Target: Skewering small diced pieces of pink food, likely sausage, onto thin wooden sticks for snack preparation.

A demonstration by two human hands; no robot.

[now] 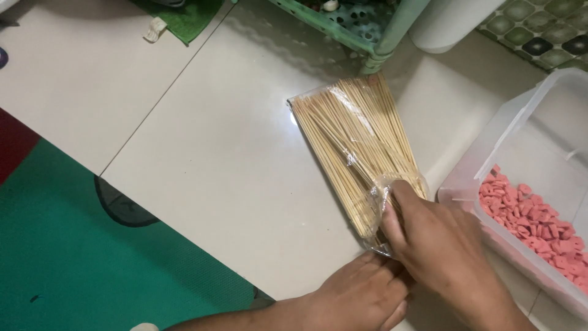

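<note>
1. Pale bamboo skewers in a clear plastic bag (355, 144) lay on the glossy white tiled floor (214, 153) at centre frame.
2. The right hand (441, 245) gripped the bag's open near end, fingers (401, 196) pressed on the skewers.
3. The left hand (361, 291) touched that end from below; its grasp could not be told.
4. A translucent plastic tub (490, 147) of small pink pieces (533, 224) stood at the right.

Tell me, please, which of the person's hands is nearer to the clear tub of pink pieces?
The right. The right hand lies just beside the clear tub, its fingers on the open end of the bag of bamboo skewers. The left hand sits lower, farther away.
</note>
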